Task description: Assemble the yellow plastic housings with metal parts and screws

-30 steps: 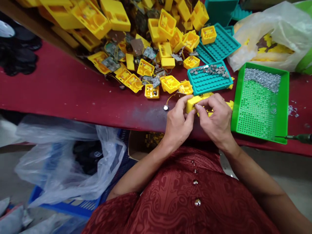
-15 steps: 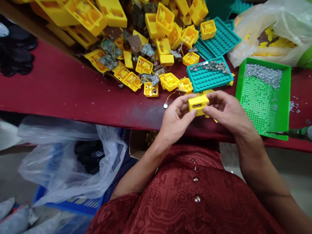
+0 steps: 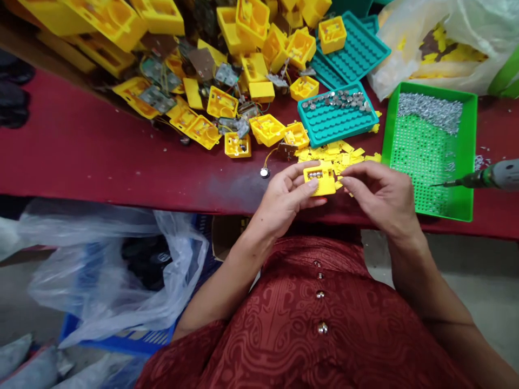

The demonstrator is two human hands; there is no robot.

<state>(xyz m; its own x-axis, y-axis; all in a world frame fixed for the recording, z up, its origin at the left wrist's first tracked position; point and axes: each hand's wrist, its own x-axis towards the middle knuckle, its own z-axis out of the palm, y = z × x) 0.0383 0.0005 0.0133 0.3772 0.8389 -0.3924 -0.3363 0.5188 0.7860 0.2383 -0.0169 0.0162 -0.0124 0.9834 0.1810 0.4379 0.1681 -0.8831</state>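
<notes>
My left hand [image 3: 278, 202] grips a small yellow plastic case [image 3: 325, 185] between thumb and fingers, above the table's front edge. A slot in its face shows a row of silver button cells [image 3: 314, 175]. My right hand [image 3: 383, 197] is closed in a pinch just beside the case's right edge; a bit of yellow shows at the fingertips, but I cannot make out what they hold. Just behind the hands lies a spread of small flat yellow pieces [image 3: 344, 156]. A teal ridged tray [image 3: 336, 125] beyond them carries loose button cells.
Open yellow cases [image 3: 267, 129] and circuit boards crowd the back left. To the right stands a green tray [image 3: 470, 162] of screws, with a screwdriver's thin bit [image 3: 444, 185] reaching over it. A plastic bag [image 3: 393, 70] is behind. Below left is a blue crate [image 3: 117, 340] with clear plastic.
The yellow case has turned so its cell slot faces up more. My right hand has moved off its face to its right edge. The whole view has shifted slightly.
</notes>
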